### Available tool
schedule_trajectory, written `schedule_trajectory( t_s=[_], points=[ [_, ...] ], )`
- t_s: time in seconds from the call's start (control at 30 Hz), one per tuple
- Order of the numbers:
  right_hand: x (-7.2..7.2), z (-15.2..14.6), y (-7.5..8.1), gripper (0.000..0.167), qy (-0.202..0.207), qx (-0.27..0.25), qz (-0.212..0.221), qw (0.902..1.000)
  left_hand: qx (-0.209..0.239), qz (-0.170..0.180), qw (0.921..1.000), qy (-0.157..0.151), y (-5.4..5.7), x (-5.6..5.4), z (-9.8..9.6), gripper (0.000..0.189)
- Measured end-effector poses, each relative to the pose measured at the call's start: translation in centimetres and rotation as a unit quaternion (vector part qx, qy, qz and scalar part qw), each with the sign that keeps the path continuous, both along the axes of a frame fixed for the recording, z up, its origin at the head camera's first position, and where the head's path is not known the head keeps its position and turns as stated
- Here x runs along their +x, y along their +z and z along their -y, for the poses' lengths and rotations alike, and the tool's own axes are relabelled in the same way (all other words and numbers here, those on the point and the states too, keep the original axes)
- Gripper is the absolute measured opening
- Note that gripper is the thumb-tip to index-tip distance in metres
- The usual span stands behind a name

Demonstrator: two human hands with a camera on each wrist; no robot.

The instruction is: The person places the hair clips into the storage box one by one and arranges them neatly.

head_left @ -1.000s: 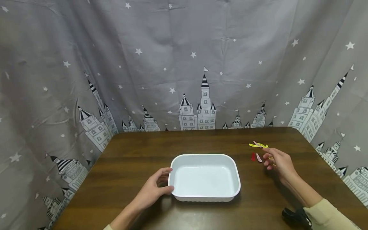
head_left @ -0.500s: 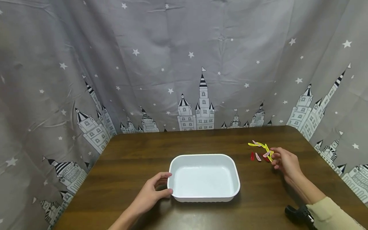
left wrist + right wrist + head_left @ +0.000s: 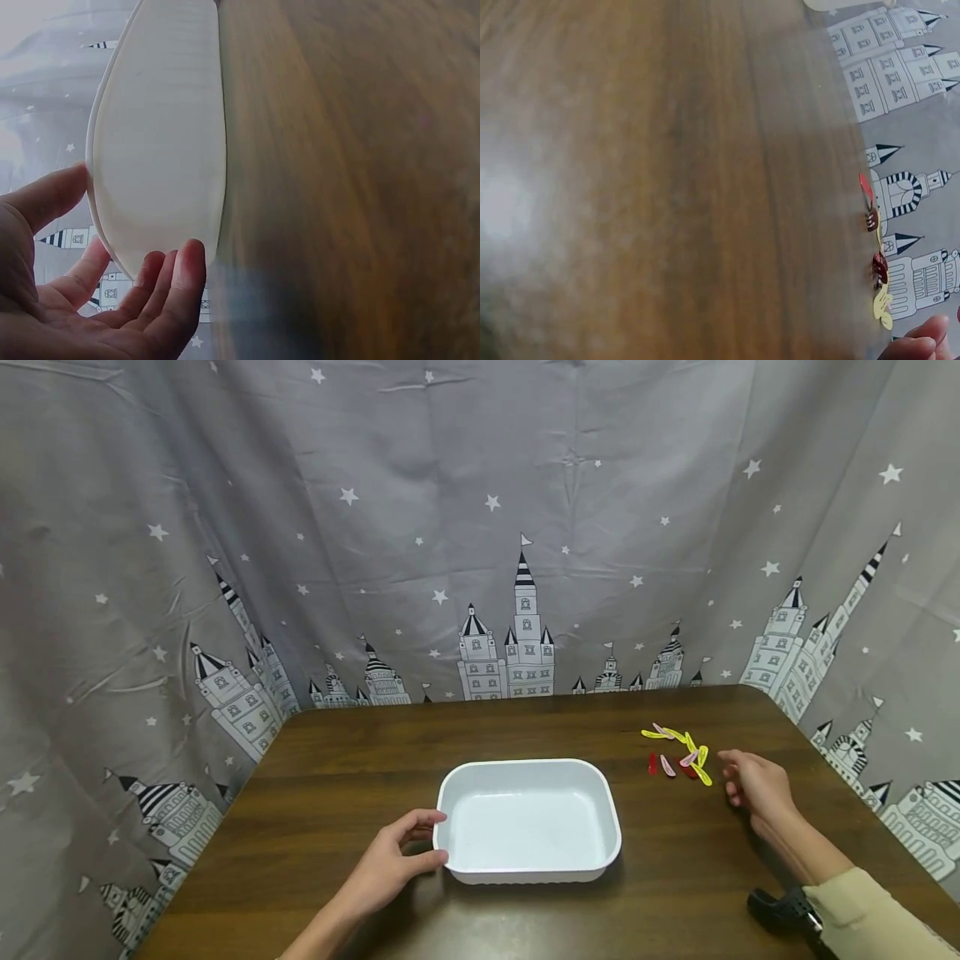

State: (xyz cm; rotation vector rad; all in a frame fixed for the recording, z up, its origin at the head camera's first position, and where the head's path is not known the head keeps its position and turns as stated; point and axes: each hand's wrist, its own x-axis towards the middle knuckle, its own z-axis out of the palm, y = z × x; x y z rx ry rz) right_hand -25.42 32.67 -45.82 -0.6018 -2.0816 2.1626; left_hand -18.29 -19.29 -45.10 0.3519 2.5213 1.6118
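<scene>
A white rectangular tray (image 3: 528,827) stands on the dark wooden table, with nothing in it. My left hand (image 3: 390,864) holds its left end, thumb and index fingertip at the rim; in the left wrist view the other fingers (image 3: 187,266) curve beside the tray's outer wall (image 3: 161,127). Right of the tray lies a loose group of snap hair clips: yellow ones (image 3: 703,775), pink ones (image 3: 667,766) and red ones (image 3: 652,763). My right hand (image 3: 761,789) hovers just right of them, fingers loosely bent, with no clip visible in it. Its inner side is hidden.
A grey curtain (image 3: 375,485) with stars and castles hangs behind the table (image 3: 360,752) and down both sides. The table's back edge runs just beyond the clips. A black strap-like device (image 3: 780,912) sits at my right wrist.
My right hand has drawn off the clips to the right, uncovering the yellow, pink and red ones beneath it. My left hand stays at the tray. The head view has shifted slightly.
</scene>
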Motion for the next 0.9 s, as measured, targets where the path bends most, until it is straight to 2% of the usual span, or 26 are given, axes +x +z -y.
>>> schedule_trajectory(
  t_s=[0.13,0.3,0.4,0.6,0.9],
  points=[
    [0.0,-0.2,-0.1,0.030,-0.006,-0.003,0.007,1.0000,0.001,0.004,1.0000,0.008,-0.1,0.0,-0.1,0.046],
    [0.0,-0.5,-0.2,0.034,-0.014,-0.004,0.020,0.9997,0.013,0.001,0.9999,0.003,0.1,0.1,-0.1,0.046],
    [0.1,-0.6,-0.5,0.034,-0.018,0.027,0.037,0.9988,0.022,0.003,0.9997,0.002,0.0,0.2,-0.1,0.047],
    [0.3,-0.9,-0.9,0.031,0.013,0.094,0.029,0.9951,0.039,0.014,0.9991,0.008,-0.5,0.1,-0.1,0.046],
    [0.5,-1.3,-1.5,0.010,0.056,0.142,0.002,0.9883,0.049,0.024,0.9984,0.013,-0.7,0.1,-0.1,0.046]
  ],
)
